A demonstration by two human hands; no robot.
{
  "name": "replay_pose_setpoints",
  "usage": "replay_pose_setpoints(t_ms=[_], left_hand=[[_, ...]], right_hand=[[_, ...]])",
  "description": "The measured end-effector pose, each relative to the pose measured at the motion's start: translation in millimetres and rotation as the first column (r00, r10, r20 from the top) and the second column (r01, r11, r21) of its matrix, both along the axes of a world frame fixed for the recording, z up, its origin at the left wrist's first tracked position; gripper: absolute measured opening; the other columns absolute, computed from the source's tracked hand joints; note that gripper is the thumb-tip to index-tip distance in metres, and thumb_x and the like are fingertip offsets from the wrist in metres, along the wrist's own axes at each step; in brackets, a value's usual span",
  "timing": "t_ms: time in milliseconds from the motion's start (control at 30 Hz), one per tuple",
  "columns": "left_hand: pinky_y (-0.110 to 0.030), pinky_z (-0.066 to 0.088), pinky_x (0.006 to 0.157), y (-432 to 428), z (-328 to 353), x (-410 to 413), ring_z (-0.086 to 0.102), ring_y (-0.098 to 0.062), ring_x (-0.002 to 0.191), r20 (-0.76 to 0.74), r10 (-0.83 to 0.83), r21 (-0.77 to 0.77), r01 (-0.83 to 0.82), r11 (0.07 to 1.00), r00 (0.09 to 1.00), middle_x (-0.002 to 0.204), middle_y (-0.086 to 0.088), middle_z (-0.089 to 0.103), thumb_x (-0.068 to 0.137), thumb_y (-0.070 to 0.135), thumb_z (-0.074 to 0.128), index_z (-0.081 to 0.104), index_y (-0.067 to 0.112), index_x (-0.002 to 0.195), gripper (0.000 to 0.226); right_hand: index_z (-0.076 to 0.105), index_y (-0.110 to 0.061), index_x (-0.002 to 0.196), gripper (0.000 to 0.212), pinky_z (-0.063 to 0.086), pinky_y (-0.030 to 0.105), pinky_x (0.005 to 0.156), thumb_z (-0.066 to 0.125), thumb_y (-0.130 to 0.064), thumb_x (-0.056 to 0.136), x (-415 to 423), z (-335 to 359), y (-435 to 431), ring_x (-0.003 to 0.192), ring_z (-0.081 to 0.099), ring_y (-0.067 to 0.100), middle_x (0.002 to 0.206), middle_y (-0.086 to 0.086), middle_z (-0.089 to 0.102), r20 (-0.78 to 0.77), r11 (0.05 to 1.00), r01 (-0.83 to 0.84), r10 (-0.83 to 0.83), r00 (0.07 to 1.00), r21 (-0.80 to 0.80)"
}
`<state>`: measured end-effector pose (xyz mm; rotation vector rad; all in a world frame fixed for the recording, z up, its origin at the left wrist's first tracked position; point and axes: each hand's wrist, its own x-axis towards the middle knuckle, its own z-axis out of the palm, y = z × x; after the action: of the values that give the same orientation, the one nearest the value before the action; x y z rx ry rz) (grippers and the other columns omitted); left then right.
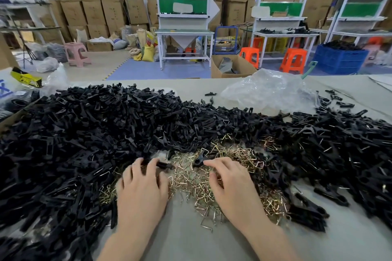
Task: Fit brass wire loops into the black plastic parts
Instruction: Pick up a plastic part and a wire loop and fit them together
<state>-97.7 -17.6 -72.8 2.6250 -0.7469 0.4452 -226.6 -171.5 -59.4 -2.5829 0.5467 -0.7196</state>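
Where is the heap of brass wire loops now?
Head view, table centre: the brass wire loops lie between the left hand and right hand, with black plastic parts on three sides.

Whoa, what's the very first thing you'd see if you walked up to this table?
A huge heap of black plastic parts covers the table from side to side. In the middle front glitters a pile of brass wire loops; over it the left hand seems to hold a black part and the right hand a second black part. Bright orange stools stand behind on the right.
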Motion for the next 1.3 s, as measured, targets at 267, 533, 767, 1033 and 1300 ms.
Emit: replay_pose_setpoints(t_ms=[267, 533, 767, 1033, 1300], left_hand=[[-0.038, 0.048, 0.082, -4.2, 6.0, 13.8, 0.057, -0.020, 0.094, 0.053, -0.302, 0.066, 0.299, 0.952, 0.952, 0.108, 0.012, 0.061, 0.096, 0.053, 0.026, 0.064, 0.028, 0.099, 0.046], [-0.029, 0.048, 0.060, -9.6, 8.3, 5.6, 0.061, -0.015, 0.078, 0.100, -0.344, 0.046, 0.341, 0.939, 0.934, 0.082, 0.011, 0.058, 0.095, 0.048, 0.054, 0.068, 0.027, 0.085, 0.027], [-0.032, 0.048, 0.050, -7.7, 19.7, -6.3, 0.060, -0.013, 0.061, 0.138, -0.292, -0.264, 0.320, 0.910, 0.946, 0.069, 0.011, 0.058, 0.102, 0.050, 0.030, 0.062, 0.021, 0.089, 0.046], [-0.019, 0.029, 0.049, -10.2, 21.2, -20.5, 0.042, -0.004, 0.046, 0.056, -0.481, -0.419, 0.458, 0.784, 0.875, 0.051, 0.012, 0.043, 0.101, 0.055, 0.030, 0.054, 0.031, 0.089, 0.037], [-0.028, 0.041, 0.052, -11.5, 22.0, -19.3, 0.053, -0.010, 0.055, 0.060, -0.356, -0.463, 0.342, 0.818, 0.932, 0.051, 0.006, 0.047, 0.103, 0.054, 0.018, 0.055, 0.032, 0.087, 0.047]], right_hand=[[0.066, -0.036, 0.121, 0.026, 0.031, 0.027, 0.110, 0.049, -0.031, 0.103, 3.1, -2.5, 0.6, 0.109, 0.055, 0.006, 0.114, -0.020, 0.064, -0.053, 0.992, 0.020, -0.027, 0.998, -0.126], [0.066, -0.035, 0.123, 0.028, 0.031, 0.027, 0.109, 0.047, -0.030, 0.102, 2.7, -3.2, 1.6, 0.108, 0.056, 0.006, 0.114, -0.020, 0.063, -0.043, 0.991, 0.009, -0.015, 0.999, -0.134], [0.050, -0.033, 0.144, 0.045, 0.032, 0.013, 0.106, 0.038, -0.051, 0.104, -0.1, 2.3, 7.7, 0.121, 0.045, -0.007, 0.126, -0.023, 0.056, 0.076, 0.987, -0.154, 0.149, 0.986, 0.055], [0.064, -0.044, 0.109, 0.021, 0.054, 0.022, 0.092, 0.072, -0.032, 0.094, 0.5, 10.7, 15.1, 0.108, 0.067, 0.004, 0.109, -0.016, 0.072, 0.330, 0.721, -0.333, 0.151, 0.932, 0.608], [0.069, -0.033, 0.096, 0.020, 0.058, 0.033, 0.092, 0.072, -0.013, 0.091, -3.5, 20.9, 4.3, 0.102, 0.071, 0.025, 0.103, 0.007, 0.073, 0.507, 0.491, -0.399, -0.106, 0.855, 0.774]])
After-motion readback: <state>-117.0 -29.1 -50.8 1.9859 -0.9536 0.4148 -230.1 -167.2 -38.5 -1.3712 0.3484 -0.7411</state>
